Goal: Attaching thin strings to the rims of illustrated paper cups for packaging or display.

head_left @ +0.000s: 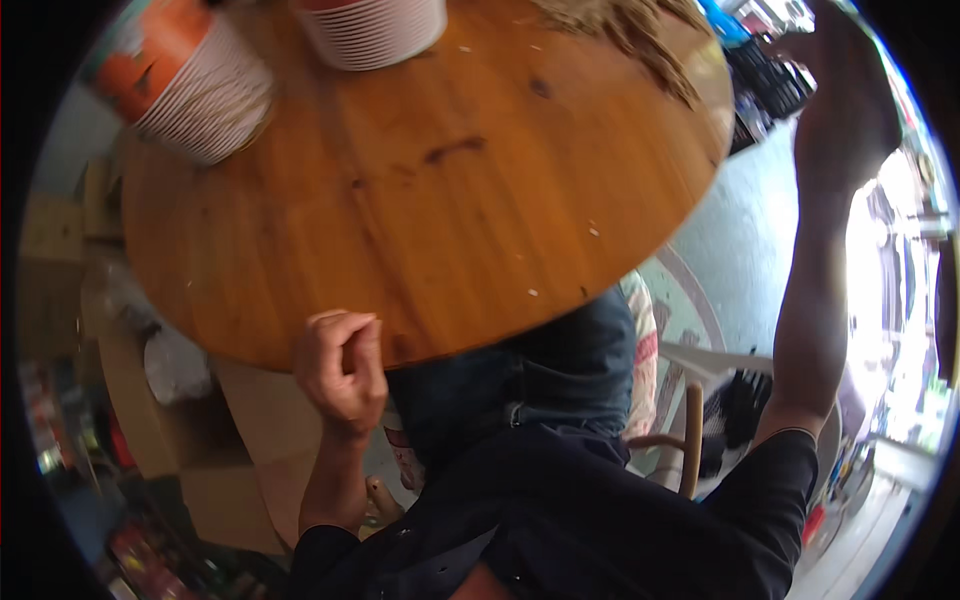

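At the near rim of the round wooden table the left hand sits curled into a loose fist, fingers clenched on nothing I can see, knuckles touching or just off the table edge; can't tell which. Right hand is stretched far out past the table's right side, up by a dark ribbed thing on the floor or a shelf there; hand is backlit and blurred, so can't tell if its fingers are gripping or loose. Judgement: the reach is long and one-sided, so bracing the left fist on the rim keeps the body steady, and the right should close only once it's squarely on what it's after. Two ribbed white pots stand at the far edge: one at far left, tilted in the lens, with an orange and teal wrap round its upper part, and another plain one top centre, well apart from both hands. A bundle of dry straw-like fibre lies top right on the wood. A small blue package shows just beyond it, label unreadable. White crumbs dot the tabletop. Wooden chair stands below right.
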`<state>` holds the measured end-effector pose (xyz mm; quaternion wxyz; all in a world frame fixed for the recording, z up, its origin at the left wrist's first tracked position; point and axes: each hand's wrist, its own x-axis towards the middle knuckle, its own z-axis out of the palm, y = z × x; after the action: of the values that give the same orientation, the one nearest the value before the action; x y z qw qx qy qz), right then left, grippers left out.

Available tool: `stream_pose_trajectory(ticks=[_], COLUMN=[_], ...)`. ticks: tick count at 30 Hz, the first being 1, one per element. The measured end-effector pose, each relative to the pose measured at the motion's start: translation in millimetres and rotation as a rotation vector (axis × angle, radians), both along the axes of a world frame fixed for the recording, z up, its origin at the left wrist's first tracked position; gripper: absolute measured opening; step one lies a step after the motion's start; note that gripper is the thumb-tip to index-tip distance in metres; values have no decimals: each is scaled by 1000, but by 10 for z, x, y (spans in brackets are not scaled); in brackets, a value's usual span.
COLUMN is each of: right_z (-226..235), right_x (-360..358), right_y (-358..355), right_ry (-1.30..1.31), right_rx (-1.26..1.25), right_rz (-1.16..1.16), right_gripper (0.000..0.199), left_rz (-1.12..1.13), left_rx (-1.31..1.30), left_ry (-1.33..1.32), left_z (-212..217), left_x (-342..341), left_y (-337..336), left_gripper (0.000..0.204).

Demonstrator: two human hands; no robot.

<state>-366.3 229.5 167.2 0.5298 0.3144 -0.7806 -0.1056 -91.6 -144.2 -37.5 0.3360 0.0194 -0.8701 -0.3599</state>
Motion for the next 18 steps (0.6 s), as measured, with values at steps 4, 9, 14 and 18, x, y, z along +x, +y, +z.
stream_pose_trajectory(ticks=[4,9,14,18], right_z=[-763,-2295,-4215,-5593], right_x=[538,541,299,72], right_y=[1149,2515,2668,2848], right_ry=[-315,-1113,-1629,-1701], right_rx=[-800,-915,-419,-250], right_rz=[-68,-86,-547,-678], right_gripper=[24,26,57,98], left_rz=[-133,-349,-438,-390], left_rx=[195,179,11,-18], left_ry=[-36,-96,-134,-165], left_z=[-11,83,206,207], left_x=[40,-199,-584,-750], left_y=[161,780,1244,1368], left_gripper=[7,4,5,5])
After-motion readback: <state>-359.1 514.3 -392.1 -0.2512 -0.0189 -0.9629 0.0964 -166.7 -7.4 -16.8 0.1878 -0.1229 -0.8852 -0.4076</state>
